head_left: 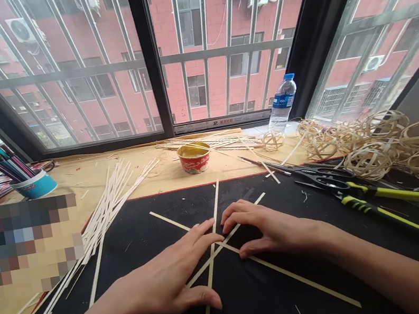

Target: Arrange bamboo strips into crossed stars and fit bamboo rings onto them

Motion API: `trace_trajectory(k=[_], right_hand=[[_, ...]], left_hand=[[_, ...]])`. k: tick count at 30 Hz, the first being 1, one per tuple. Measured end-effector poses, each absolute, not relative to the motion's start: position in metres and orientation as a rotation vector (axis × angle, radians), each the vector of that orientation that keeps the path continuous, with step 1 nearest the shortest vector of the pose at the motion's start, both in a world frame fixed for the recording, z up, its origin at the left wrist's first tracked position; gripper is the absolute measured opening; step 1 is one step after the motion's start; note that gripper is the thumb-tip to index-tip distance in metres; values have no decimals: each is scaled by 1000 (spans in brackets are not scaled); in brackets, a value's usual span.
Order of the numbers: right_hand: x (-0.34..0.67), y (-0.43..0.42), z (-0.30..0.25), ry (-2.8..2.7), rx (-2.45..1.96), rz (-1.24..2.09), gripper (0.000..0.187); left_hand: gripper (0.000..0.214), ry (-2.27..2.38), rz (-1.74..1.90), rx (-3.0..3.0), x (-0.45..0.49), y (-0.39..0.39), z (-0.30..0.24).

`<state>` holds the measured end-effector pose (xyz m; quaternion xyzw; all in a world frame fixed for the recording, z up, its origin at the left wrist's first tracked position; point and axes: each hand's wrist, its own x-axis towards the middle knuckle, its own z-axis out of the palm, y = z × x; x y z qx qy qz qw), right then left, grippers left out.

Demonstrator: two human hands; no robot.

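Three thin, pale bamboo-like strips lie crossed on a black mat [266, 303], meeting in a small triangle. One strip [306, 282] slants down to the right, another [210, 280] runs nearly straight away from me, and the third [202, 270] slants down to the left. My left hand [177, 275] rests palm down over the left side of the crossing, fingers stretched and thumb spread. On the other side my right hand [261, 223] is at the crossing, fingers bent and thumb apart. Its fingertips touch or nearly touch the strips; neither hand visibly grips one.
Loose strips [102, 223] lie bundled at left, near a pen cup [35, 184]. A red tub [195, 159] and a water bottle [281, 105] stand by the window. At right are cutting tools with yellow-green handles [388, 218] and several woven balls [370, 159].
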<state>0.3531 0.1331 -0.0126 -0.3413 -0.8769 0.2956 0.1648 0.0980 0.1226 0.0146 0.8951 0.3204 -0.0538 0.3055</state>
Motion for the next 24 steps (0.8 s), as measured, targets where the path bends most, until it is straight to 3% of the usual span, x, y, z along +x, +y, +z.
trace_trajectory(k=[4, 11, 13, 15, 16, 24], right_hand=[[352, 131, -13, -2449, -1001, 863, 37], [344, 166, 23, -2525, -1059, 931, 29], [339, 193, 43, -2453, -1250, 606, 11], [332, 224, 60, -2355, -1574, 67, 15], [329, 240, 67, -2310, -1648, -33, 17], [303, 324, 60, -2332, -1908, -86, 27]], left_hand=[[58, 769, -79, 2466, 99, 124, 13], [62, 756, -122, 2527, 100, 126, 17], [62, 754, -106, 2515, 99, 125, 18], [63, 755, -84, 2504, 98, 125, 19], [64, 756, -78, 2498, 98, 125, 20], [75, 809, -198, 2471, 101, 126, 25]])
